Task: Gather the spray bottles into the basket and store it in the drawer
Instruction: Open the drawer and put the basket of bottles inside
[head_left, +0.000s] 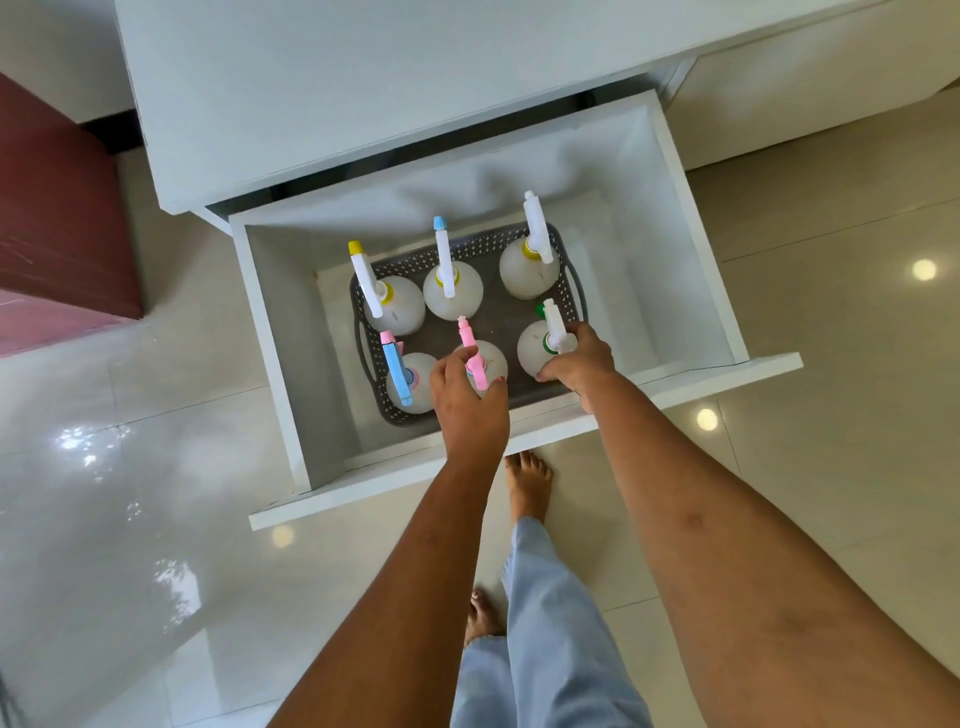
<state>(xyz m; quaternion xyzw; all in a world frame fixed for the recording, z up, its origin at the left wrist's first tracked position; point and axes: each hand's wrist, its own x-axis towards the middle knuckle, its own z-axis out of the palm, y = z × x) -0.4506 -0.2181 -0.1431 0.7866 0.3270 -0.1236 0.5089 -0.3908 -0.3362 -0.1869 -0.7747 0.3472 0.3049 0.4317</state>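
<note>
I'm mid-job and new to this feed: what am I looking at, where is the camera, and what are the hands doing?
There is no machine: a person wears one camera on the head, looking down. Below is an open white drawer holding a grey basket with six spray bottles standing upright. The left hand is on the bottle with the pink sprayer; the right hand is on the bottle with the green collar. Whether either hand grips firmly is unclear. Bare feet stand on the glossy tiled floor.

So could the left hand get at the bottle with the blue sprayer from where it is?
Probably yes. The left hand rests on the pink-sprayer bottle, and the blue-sprayer bottle stands right beside it in the basket, with nothing between them.
</note>
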